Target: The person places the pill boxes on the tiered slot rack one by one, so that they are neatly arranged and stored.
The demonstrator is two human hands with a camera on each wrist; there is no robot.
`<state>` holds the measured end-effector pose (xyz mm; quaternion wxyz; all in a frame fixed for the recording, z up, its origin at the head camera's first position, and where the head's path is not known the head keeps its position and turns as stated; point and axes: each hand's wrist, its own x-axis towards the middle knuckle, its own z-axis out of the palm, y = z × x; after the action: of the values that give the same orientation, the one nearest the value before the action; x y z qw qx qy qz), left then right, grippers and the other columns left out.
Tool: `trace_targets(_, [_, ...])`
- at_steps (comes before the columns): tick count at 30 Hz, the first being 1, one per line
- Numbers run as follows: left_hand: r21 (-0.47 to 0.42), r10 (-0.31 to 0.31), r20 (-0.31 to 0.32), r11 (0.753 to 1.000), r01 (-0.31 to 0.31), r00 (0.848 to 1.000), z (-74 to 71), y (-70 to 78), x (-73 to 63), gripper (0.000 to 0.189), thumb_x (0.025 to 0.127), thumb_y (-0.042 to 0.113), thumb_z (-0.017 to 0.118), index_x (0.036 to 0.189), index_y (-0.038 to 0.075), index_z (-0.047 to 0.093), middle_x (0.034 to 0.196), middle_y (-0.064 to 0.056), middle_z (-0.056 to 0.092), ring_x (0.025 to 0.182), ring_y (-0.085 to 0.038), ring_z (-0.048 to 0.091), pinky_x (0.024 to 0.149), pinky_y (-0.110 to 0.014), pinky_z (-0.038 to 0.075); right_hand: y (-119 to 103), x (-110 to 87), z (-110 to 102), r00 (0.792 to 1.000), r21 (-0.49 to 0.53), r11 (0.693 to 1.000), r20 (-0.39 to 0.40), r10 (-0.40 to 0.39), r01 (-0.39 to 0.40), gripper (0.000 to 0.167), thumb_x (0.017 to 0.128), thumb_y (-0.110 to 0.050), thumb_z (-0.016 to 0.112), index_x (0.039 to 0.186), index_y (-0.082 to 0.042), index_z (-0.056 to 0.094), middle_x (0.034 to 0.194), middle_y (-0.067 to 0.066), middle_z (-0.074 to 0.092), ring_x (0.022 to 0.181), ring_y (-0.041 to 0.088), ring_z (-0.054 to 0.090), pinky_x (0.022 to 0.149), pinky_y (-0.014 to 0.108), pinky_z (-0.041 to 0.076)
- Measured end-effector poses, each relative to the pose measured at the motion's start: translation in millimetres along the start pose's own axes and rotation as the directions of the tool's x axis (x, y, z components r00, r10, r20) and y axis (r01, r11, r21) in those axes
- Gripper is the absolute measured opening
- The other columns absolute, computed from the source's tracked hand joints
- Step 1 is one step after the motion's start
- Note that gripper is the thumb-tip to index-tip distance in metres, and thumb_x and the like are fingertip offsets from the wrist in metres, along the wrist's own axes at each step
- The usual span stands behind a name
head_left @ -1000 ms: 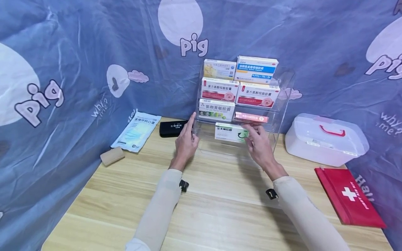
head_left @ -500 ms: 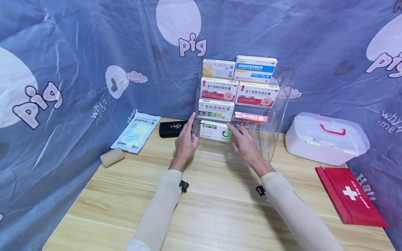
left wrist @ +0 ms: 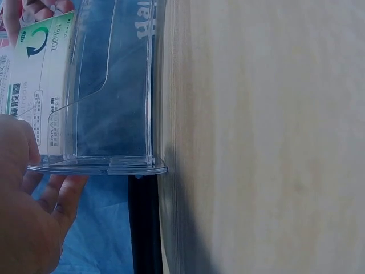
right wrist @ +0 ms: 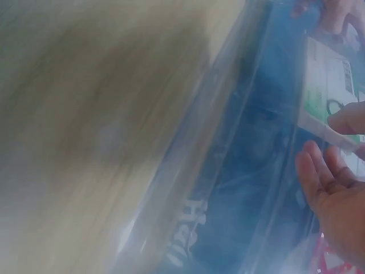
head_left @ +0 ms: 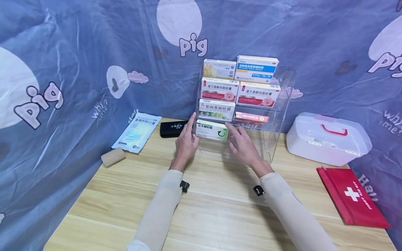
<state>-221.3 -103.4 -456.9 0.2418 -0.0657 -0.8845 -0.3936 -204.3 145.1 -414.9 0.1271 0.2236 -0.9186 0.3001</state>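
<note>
A white-and-green medicine box [head_left: 211,131] stands at the left of the bottom tier of a clear acrylic display rack [head_left: 272,139]. My right hand [head_left: 244,148] is at the box's right end, index finger extended to its upper corner. In the right wrist view, the thumb of that right hand [right wrist: 345,211] lies close to the box [right wrist: 325,85]. At the rack's left side, my left hand [head_left: 186,144] holds the side panel. The left wrist view shows the left hand's [left wrist: 28,211] thumb and fingers on opposite sides of that panel.
More medicine boxes fill the upper tiers, including a pink one [head_left: 251,117]. Left of the rack are a black case [head_left: 171,129], a mask packet [head_left: 136,132] and a beige roll [head_left: 113,157]. A lidded plastic box [head_left: 326,139] and red first-aid pouch [head_left: 351,197] lie right.
The white-and-green box has slid left along the bottom tier to the rack's left side. My right hand moved left with it, its index finger straightening. The left hand stayed put.
</note>
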Motion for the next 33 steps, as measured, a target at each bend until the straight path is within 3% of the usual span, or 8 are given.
trace_targets(5, [0.005, 0.004, -0.002, 1.000, -0.004, 1.000, -1.6, -0.3, -0.5, 0.102, 0.088, -0.004, 0.060, 0.171, 0.043, 0.024, 0.149, -0.008, 0.064, 0.095, -0.033, 0.064, 0.067, -0.048, 0.052, -1.0, -5.6, -16.5, 0.993, 0.036, 0.999, -0.115, -0.033, 0.038, 0.067, 0.092, 0.006, 0.070, 0.156, -0.009, 0.053, 0.122, 0.021, 0.058, 0.108, 0.035, 0.067, 0.094, 0.052, 0.059])
trace_targets(9, [0.002, 0.007, -0.006, 1.000, -0.007, 1.000, -4.5, -1.6, 0.4, 0.102, 0.088, -0.004, 0.061, 0.171, 0.042, 0.024, 0.148, -0.009, 0.064, 0.096, -0.033, 0.064, 0.069, -0.047, 0.053, -0.4, -4.8, -32.6, 0.975, 0.068, 0.996, -0.221, -0.040, 0.056, 0.067, 0.091, 0.010, 0.067, 0.155, -0.006, 0.054, 0.132, 0.025, 0.055, 0.109, 0.039, 0.066, 0.090, 0.052, 0.062])
trace_targets(12, [-0.002, -0.002, 0.000, 1.000, 0.002, 1.000, -6.1, -3.2, 0.9, 0.103, 0.087, -0.004, 0.061, 0.171, 0.043, 0.023, 0.148, -0.009, 0.064, 0.098, -0.033, 0.064, 0.070, -0.047, 0.053, 2.5, -0.2, -42.6, 0.961, 0.054, 0.997, -0.272, -0.044, 0.061, 0.067, 0.091, 0.010, 0.067, 0.155, -0.004, 0.053, 0.144, 0.026, 0.051, 0.119, 0.041, 0.062, 0.096, 0.053, 0.059])
trace_targets(18, [-0.004, -0.006, 0.001, 1.000, 0.006, 1.000, -6.1, -6.1, 1.7, 0.104, 0.088, -0.004, 0.061, 0.171, 0.043, 0.023, 0.146, -0.010, 0.064, 0.099, -0.034, 0.065, 0.071, -0.049, 0.054, 8.2, 13.3, -53.9, 0.957, -0.054, 0.995, -0.275, -0.094, 0.082, 0.066, 0.090, 0.004, 0.071, 0.154, -0.001, 0.054, 0.156, 0.026, 0.048, 0.143, 0.046, 0.048, 0.120, 0.061, 0.039])
trace_targets(23, [0.004, -0.004, 0.007, 1.000, 0.004, 1.000, -4.9, -6.4, 0.9, 0.104, 0.088, -0.004, 0.062, 0.171, 0.043, 0.021, 0.146, -0.009, 0.064, 0.098, -0.034, 0.065, 0.071, -0.049, 0.054, 8.6, 16.0, -56.2, 0.956, -0.115, 0.991, -0.277, -0.097, 0.067, 0.058, 0.091, 0.000, 0.072, 0.148, -0.001, 0.061, 0.155, 0.025, 0.050, 0.138, 0.051, 0.048, 0.117, 0.064, 0.038])
trace_targets(33, [0.009, 0.009, -0.003, 1.000, -0.009, 1.000, -4.3, -4.3, 2.8, 0.101, 0.089, -0.002, 0.062, 0.171, 0.042, 0.023, 0.149, -0.010, 0.063, 0.101, -0.035, 0.066, 0.071, -0.051, 0.055, 6.1, 10.1, -59.5, 0.935, -0.095, 0.993, -0.340, -0.104, 0.076, 0.045, 0.089, 0.003, 0.071, 0.134, 0.003, 0.068, 0.146, 0.028, 0.054, 0.130, 0.050, 0.051, 0.110, 0.062, 0.041])
